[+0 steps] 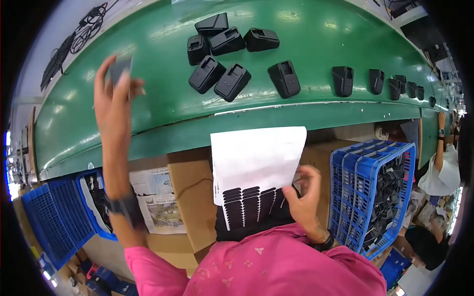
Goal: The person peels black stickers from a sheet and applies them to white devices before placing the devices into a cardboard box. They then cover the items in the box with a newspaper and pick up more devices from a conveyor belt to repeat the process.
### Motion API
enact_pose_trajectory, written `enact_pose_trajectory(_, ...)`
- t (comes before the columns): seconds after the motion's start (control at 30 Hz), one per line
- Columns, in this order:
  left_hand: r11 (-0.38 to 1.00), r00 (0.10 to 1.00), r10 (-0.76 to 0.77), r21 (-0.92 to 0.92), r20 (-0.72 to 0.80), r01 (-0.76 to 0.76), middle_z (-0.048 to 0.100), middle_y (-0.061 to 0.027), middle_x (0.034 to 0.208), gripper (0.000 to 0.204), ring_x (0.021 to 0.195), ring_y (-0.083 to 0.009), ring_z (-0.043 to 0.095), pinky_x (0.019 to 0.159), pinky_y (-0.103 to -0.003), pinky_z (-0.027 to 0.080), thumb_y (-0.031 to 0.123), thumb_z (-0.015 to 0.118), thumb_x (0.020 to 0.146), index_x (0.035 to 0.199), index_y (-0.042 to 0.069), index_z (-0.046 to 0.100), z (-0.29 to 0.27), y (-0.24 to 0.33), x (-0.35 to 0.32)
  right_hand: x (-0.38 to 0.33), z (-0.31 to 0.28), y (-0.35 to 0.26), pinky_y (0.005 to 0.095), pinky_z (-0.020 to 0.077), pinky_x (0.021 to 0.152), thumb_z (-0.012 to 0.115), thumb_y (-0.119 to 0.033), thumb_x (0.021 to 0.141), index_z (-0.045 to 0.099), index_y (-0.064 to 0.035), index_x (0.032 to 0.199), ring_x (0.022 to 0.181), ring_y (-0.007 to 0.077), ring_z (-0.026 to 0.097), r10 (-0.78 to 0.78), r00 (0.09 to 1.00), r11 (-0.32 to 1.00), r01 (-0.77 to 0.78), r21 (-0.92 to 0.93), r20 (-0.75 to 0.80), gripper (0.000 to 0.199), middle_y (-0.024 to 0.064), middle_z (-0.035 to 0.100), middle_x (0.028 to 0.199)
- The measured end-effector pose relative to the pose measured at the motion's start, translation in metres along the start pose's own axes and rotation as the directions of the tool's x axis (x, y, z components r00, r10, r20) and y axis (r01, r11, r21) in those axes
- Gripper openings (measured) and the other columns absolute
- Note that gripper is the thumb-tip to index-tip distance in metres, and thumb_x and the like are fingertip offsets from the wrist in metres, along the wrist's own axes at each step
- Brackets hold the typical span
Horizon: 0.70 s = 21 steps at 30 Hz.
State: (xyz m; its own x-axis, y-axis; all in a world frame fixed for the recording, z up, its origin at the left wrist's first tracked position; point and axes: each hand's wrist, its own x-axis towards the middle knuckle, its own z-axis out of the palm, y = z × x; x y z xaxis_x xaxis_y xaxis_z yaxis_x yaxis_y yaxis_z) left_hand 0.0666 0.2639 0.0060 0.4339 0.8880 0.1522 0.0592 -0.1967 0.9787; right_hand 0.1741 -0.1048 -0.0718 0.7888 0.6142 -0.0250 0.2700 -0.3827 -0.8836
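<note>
At the lower left of the frame a blue crate (pixel 59 217) sits beside a newspaper sheet (pixel 157 197) spread over cardboard boxes (pixel 190 197). Above them, in the upper left, the person's left hand (pixel 114 101) is raised over the green conveyor belt (pixel 163 98), its fingers closed on a small dark flat piece (pixel 120 69) (blurred, so its exact shape cannot be told). At the upper centre a cluster of black cradle-shaped housings (pixel 219 79) lies on the belt, with more spaced out singly toward the upper right. Lower centre, a white backing sheet (pixel 256 158) carries rows of black adhesive pads (pixel 249 204); the right hand (pixel 303 200) rests at its right edge, fingers pinching at the last rows. Far right stands a blue basket (pixel 345 197) of dark parts. The step in hand looks like carrying a piece between sheet and belt; the next move would call for steadying the sheet while lining the piece up with a housing
</note>
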Motion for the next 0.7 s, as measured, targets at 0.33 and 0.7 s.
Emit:
enact_pose_trajectory(0.33, 0.666, 0.92, -0.369, -0.653, 0.131, 0.36, 0.048, -0.0254, 0.123, 0.077, 0.065, -0.03, 0.063, 0.054, -0.033, 0.05, 0.044, 0.069, 0.08, 0.136, 0.012, 0.026, 0.023, 0.012, -0.254, -0.015, 0.023, -0.04, 0.0275, 0.0473, 0.063, 0.073, 0.001, 0.07, 0.06, 0.0011, 0.098, 0.07, 0.0176, 0.057, -0.344, 0.938, 0.939, 0.343, 0.017, 0.05, 0.031, 0.0123, 0.059, 0.087)
enact_pose_trajectory(0.7, 0.503, 0.855, -0.358, -0.694, 0.374, 0.515, 0.048, -0.0189, 0.117, 0.059, 0.074, -0.0273, 0.058, 0.063, -0.032, 0.048, 0.037, 0.055, 0.091, 0.137, 0.019, 0.023, 0.077, 0.001, -0.268, -0.015, -0.013, 0.011, 0.024, 0.0457, 0.07, 0.064, -0.005, 0.084, 0.057, 0.0028, 0.108, 0.08, 0.0128, 0.061, 0.129, 0.919, 0.942, -0.231, 0.243, 0.372, 0.026, 0.0096, 0.064, 0.088)
